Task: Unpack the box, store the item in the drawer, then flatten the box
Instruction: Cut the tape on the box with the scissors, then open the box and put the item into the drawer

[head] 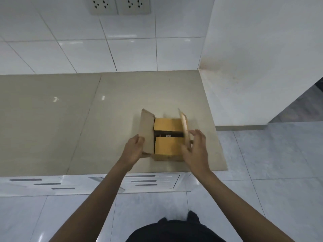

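A small brown cardboard box (167, 145) sits on the beige countertop (70, 119) near its front right corner. Its two long outer flaps stand up, left flap (147, 130) and right flap (184, 126). The two yellow-brown inner flaps lie nearly flat, with a dark gap between them where something dark with a small white label (168, 135) shows. My left hand (133, 149) grips the near end of the left flap. My right hand (194, 147) has its fingers spread against the outside of the right flap, which looks blurred.
White drawers with grey bar handles (145, 180) run below the counter's front edge. A white tiled wall with two sockets (120, 5) rises behind. A white wall block (262, 67) bounds the counter on the right. Grey floor tiles lie beyond.
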Demonstrator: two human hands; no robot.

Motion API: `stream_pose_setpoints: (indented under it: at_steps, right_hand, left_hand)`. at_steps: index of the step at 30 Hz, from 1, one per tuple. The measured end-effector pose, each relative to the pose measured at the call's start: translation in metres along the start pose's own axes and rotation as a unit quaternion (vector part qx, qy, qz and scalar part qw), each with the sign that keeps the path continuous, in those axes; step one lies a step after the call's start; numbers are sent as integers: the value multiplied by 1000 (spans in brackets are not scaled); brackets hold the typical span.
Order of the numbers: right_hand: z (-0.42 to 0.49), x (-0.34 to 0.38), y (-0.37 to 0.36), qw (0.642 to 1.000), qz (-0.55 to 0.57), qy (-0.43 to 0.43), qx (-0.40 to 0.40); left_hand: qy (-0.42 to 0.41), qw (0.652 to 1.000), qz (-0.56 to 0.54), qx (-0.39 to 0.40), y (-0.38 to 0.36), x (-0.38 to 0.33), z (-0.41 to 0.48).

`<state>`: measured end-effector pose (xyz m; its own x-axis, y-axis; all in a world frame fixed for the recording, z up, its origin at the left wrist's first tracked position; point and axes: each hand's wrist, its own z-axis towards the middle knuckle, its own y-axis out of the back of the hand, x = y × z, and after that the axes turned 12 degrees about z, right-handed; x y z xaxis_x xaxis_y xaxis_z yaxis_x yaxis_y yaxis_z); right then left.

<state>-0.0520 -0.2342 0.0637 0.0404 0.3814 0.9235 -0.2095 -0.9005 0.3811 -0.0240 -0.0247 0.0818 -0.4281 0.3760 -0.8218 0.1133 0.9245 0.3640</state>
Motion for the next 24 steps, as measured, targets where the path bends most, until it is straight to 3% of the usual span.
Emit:
stream_pose_setpoints:
  at_steps: [2, 4, 6, 8, 9, 12, 16, 19, 22, 24]
  right_hand:
    - [5, -1, 15, 992, 88, -47, -75]
    - [14, -10, 27, 986, 73, -98, -110]
    - [20, -18, 31, 988, -56, -119, -86]
    - [24, -22, 29, 978, -197, -54, -47]
    - [27, -21, 28, 978, -209, -9, -19]
    - [33, -15, 19, 985, -153, 29, 80]
    - [38, -1, 12, 991, -89, -44, 86]
    - [32, 15, 20, 992, 36, -101, 66]
    - [27, 15, 31, 984, 79, -129, 98]
    - [25, 11, 33, 984, 39, -118, 129]
  left_hand:
    - [19, 999, -25, -14, 5, 12, 1]
    - [23, 999, -1, -35, 6, 18, 2]
    - [-5, 994, 100, -51, 3, 24, 7]
    - [-54, 971, 226, -62, -1, 29, 10]
    - [-96, 955, 272, -69, -3, 31, 12]
    - [-201, 916, 343, -51, -8, 30, 19]
    - [-103, 972, 211, -23, -14, 9, 14]
    - [-78, 982, 168, 24, -11, -3, 16]
    - [-112, 967, 193, 126, -14, 0, 21]
    - [-131, 947, 276, 101, -21, 10, 28]
